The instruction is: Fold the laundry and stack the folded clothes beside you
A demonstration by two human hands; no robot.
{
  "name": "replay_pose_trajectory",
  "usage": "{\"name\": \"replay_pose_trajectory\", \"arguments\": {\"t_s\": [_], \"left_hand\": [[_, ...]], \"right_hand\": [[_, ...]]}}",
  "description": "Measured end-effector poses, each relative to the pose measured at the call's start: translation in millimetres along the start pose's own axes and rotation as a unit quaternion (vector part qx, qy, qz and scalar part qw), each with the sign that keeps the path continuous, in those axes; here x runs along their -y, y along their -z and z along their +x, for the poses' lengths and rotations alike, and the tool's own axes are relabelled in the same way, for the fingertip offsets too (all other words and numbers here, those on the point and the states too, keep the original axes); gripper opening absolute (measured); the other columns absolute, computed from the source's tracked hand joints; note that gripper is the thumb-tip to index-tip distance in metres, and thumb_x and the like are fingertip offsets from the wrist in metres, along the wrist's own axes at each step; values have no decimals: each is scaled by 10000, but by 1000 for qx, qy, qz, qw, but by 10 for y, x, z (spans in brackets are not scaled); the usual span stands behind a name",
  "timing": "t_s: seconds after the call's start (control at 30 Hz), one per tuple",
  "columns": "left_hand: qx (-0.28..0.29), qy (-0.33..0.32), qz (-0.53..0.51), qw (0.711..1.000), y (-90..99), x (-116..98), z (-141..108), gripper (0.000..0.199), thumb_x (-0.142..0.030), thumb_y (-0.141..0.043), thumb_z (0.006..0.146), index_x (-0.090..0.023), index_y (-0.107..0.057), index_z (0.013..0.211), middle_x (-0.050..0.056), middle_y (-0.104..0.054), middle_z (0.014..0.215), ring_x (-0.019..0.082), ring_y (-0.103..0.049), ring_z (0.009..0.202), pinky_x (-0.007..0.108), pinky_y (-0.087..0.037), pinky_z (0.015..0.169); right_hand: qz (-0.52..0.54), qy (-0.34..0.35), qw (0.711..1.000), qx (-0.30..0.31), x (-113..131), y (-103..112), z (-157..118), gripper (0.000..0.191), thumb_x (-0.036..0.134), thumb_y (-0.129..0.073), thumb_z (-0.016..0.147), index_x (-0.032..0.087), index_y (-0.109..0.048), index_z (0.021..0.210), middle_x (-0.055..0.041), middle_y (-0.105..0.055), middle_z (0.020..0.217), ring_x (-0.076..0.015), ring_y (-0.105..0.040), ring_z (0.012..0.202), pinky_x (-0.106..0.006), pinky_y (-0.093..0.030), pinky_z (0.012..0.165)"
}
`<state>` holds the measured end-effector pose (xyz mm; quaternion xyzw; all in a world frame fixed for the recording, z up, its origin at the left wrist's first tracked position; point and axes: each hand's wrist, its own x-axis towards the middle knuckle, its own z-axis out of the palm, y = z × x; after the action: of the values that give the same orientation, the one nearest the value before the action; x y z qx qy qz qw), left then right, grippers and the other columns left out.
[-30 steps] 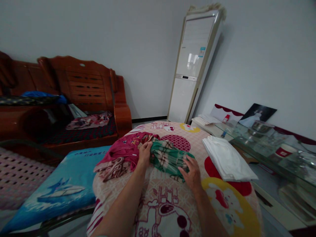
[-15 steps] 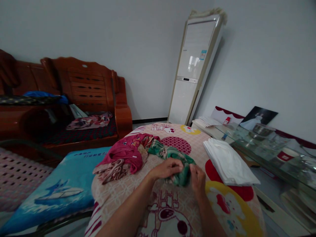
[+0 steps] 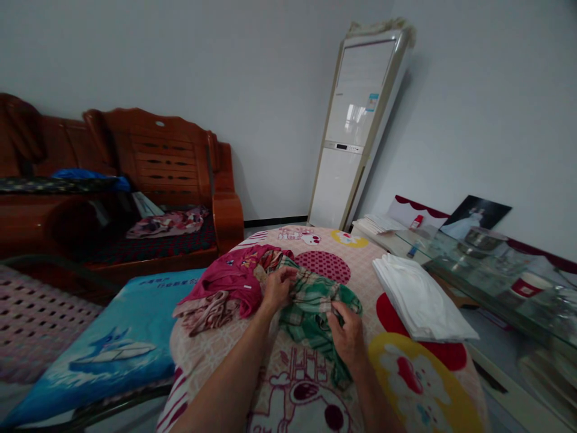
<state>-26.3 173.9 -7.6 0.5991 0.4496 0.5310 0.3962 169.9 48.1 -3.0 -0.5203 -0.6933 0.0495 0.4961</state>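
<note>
A green plaid garment (image 3: 313,294) lies loosely spread on the round table, one part hanging toward me. My left hand (image 3: 278,288) is at its upper left edge, with fingers bent together on the cloth. At the right side, my right hand (image 3: 348,334) pinches the fabric between thumb and fingers. Just left of the green cloth is a heap of clothes: a magenta top (image 3: 234,279) over a crumpled pale pink piece (image 3: 210,313). The garment's exact kind cannot be made out.
A patterned pink tablecloth (image 3: 225,355) covers the table. Folded white cloths (image 3: 412,297) are stacked at its right. Beyond stands a glass-topped cabinet (image 3: 473,276). A blue cushion (image 3: 117,343) lies at left, a wooden sofa (image 3: 162,162) behind, a tall air conditioner (image 3: 342,132) in the corner.
The green garment has gone from a bunch between my hands to a flatter, wider spread. My left hand has moved left and away from me; my right hand has shifted slightly left.
</note>
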Motion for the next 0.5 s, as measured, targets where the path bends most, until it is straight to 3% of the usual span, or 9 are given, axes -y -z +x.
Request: {"name": "replay_pose_trajectory", "arguments": {"t_s": [0.1, 0.23, 0.33, 0.43, 0.5], "left_hand": [[24, -58, 145, 987, 55, 76, 8, 547, 18, -462, 596, -182, -688, 1052, 51, -702, 1089, 199, -634, 1048, 352, -486, 966], [74, -109, 235, 963, -8, 150, -50, 668, 49, -472, 537, -173, -675, 1132, 73, -636, 1247, 229, -553, 1196, 397, -390, 1085], [84, -129, 259, 954, -82, 159, -106, 504, 19, -516, 585, -175, -710, 1009, 90, -621, 1257, 249, -534, 1216, 416, -392, 1073], [68, -133, 245, 958, -107, 37, -140, 291, -44, -511, 691, -179, -691, 876, 89, -663, 1151, 236, -573, 1145, 392, -422, 1025], [23, -126, 215, 968, -82, -104, -142, 270, -85, -462, 765, -186, -658, 922, 66, -688, 1028, 210, -617, 1032, 359, -453, 966]], "right_hand": [[74, -86, 993, -30, -61, 39, 1, 252, 358, -486, 886, 187, -653, 966, -42, -683, 856, -189, -615, 804, -277, -462, 728], [117, -196, 965, -132, -348, 182, 8, 323, 456, -529, 848, 170, -666, 908, -32, -682, 803, -191, -599, 754, -281, -459, 688], [132, -226, 946, -193, -532, 277, 0, 356, 487, -576, 806, 152, -675, 874, -31, -677, 788, -181, -586, 731, -277, -453, 679], [148, -229, 944, -185, -593, 294, -11, 375, 487, -592, 798, 133, -684, 883, -30, -672, 771, -170, -579, 701, -269, -457, 652], [154, -216, 948, -174, -575, 268, -11, 383, 488, -592, 802, 126, -692, 879, -29, -675, 752, -166, -581, 672, -265, -463, 625]]}}
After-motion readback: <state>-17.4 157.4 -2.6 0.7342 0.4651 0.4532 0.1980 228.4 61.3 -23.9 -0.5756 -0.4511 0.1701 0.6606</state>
